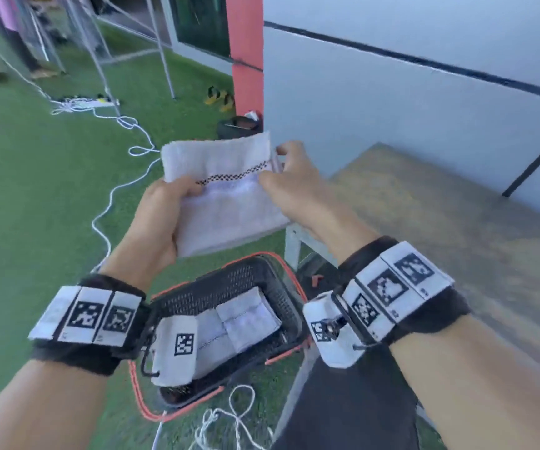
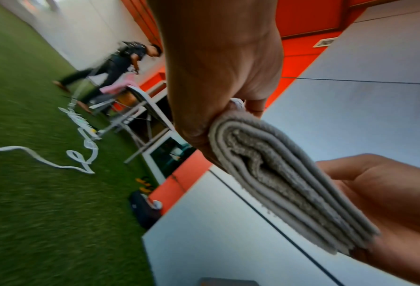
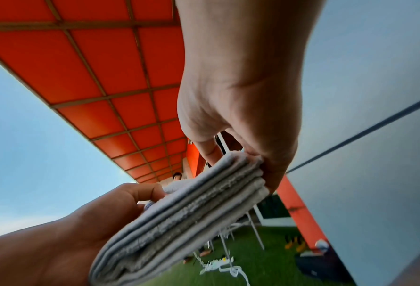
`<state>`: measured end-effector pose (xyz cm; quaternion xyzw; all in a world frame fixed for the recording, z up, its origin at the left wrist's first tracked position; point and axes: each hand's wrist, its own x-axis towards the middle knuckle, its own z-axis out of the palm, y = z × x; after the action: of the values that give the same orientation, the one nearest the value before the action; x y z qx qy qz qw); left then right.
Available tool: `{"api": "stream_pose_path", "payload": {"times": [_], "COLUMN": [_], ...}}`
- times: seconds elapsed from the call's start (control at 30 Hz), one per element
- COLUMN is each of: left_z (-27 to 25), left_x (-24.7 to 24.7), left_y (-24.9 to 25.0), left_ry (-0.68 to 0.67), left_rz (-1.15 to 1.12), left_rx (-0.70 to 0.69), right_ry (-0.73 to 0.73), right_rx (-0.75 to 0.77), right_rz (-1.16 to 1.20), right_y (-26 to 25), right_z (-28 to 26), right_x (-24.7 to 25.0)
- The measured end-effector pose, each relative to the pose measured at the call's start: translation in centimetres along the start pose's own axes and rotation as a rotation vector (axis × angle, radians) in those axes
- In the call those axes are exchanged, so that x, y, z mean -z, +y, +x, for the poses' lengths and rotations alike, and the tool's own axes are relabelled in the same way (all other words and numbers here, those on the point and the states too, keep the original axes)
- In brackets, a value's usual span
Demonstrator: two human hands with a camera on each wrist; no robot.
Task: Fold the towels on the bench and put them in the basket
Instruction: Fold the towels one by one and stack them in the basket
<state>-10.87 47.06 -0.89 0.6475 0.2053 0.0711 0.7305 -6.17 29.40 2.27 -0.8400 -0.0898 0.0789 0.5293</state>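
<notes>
A folded white towel (image 1: 226, 196) with a dark checked stripe is held in the air above the basket (image 1: 281, 284). My left hand (image 1: 161, 209) grips its left edge, thumb on top. My right hand (image 1: 289, 177) pinches its right edge. The left wrist view shows the towel's stacked layers (image 2: 284, 178) clamped under my left hand (image 2: 218, 81), with my right hand (image 2: 387, 195) beneath the far end. In the right wrist view my right hand (image 3: 240, 108) pinches the folded towel (image 3: 184, 214) while my left hand (image 3: 81, 228) cups it from below. Folded white towels (image 1: 246, 319) lie inside the black mesh basket.
The basket has an orange rim and stands on green turf (image 1: 35, 190) at the left end of the wooden bench (image 1: 440, 216). White cables (image 1: 126, 131) snake over the turf. A grey wall (image 1: 392, 92) backs the bench. Another person (image 2: 115, 67) stands far off by a drying rack.
</notes>
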Motion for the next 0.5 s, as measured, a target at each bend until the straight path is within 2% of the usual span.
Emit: {"api": "stream_pose_path", "payload": {"times": [0.1,0.2,0.27,0.33,0.5], "left_z": [1.8,2.8,3.2,3.6,4.4], "left_x": [5.0,8.5,10.0,10.7,10.4], "left_y": [-4.3,-9.9,-14.2,-18.2,-27.1], "left_ry": [0.169,0.291,0.313,0.281,0.257], "left_rz": [-0.013,0.044,0.156,0.31,0.464], "left_rx": [0.076,0.167,0.248,0.336,0.478], "right_ry": [-0.147,-0.267,-0.327,-0.369,-0.514], "right_rx": [-0.055,-0.16,-0.249,-0.339,-0.44], "right_rz": [-0.045,-0.11,-0.165,-0.227,-0.309], "right_y": [1.1,5.4,9.2,13.2,20.7], "right_z": [1.9,2.7,2.4,1.9,2.0], "right_x": [-6.8,-13.4,-16.9,-19.3,-21.1]}}
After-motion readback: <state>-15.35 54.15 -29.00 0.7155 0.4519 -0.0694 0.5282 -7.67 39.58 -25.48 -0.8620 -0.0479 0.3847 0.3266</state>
